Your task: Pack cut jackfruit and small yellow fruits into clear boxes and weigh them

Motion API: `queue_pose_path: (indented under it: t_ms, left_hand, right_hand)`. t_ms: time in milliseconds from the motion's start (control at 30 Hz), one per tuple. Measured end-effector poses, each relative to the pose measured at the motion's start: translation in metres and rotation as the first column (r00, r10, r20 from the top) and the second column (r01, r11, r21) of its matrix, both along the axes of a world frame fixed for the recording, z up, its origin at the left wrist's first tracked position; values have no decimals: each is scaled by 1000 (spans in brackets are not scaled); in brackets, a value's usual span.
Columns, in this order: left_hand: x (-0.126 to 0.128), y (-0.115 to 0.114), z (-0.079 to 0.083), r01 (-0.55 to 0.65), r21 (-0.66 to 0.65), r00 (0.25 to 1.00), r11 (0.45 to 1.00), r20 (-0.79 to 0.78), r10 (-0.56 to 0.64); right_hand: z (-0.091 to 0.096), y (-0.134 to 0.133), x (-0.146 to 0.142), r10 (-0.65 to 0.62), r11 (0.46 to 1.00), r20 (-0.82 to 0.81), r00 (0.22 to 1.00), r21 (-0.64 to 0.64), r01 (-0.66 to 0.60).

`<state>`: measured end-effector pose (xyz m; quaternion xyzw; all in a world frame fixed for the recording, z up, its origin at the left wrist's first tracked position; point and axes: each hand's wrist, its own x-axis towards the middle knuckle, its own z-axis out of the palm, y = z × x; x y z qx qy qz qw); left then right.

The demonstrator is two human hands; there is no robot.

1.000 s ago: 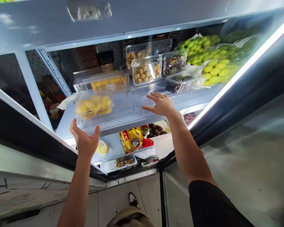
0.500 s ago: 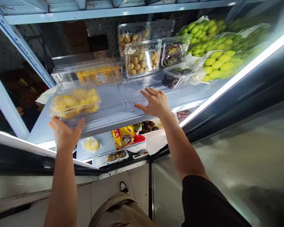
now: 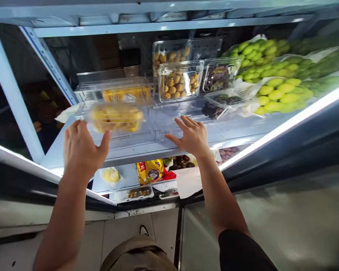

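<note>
A clear plastic clamshell of yellow fruit pieces sits blurred above the shelf's front, just beyond the fingertips of my left hand. That hand is open with its fingers spread, and I cannot tell whether they touch the box. My right hand lies open and flat against a transparent plastic shelf bin, holding nothing. Behind them stand a clamshell of longans and a longer box of yellow fruit.
Bagged green grapes fill the shelf's right side, beside a tray of dark fruit. A lit strip runs along the shelf's edge. Below lie a yellow cat-food bag and a packed tray of fruit.
The yellow fruit clamshell has shifted right along the shelf, and my left hand has risen beside it. My right hand stays on the bin while the view has drifted.
</note>
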<state>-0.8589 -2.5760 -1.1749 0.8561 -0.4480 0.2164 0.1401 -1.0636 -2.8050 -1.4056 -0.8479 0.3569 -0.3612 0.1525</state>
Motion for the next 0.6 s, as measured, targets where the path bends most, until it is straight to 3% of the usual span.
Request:
queue_pose_path:
  t_ms: [133, 233, 300, 400, 500, 600]
  left_hand:
    - [6, -3, 3, -81, 16, 994, 997, -77, 81]
    - [2, -7, -3, 112, 53, 991, 992, -75, -108]
    - [-1, -24, 0, 305, 126, 950, 944, -102, -294]
    - [8, -80, 20, 431, 148, 900, 890, -140, -412]
    - [36, -162, 43, 283, 54, 955, 958, -108, -276]
    - [71, -243, 51, 254, 200, 965, 946, -118, -234]
  right_hand:
    - [-4, -2, 3, -4, 1000, 40, 999, 6, 4]
    - [-6, -1, 5, -10, 1000, 81, 997, 21, 8]
    - [-7, -1, 6, -15, 999, 116, 993, 38, 10]
    - [-7, -1, 8, -26, 998, 159, 987, 54, 18]
    - [-9, 0, 9, -38, 999, 184, 982, 35, 32]
    - [-13, 1, 10, -54, 999, 223, 973, 8, 54]
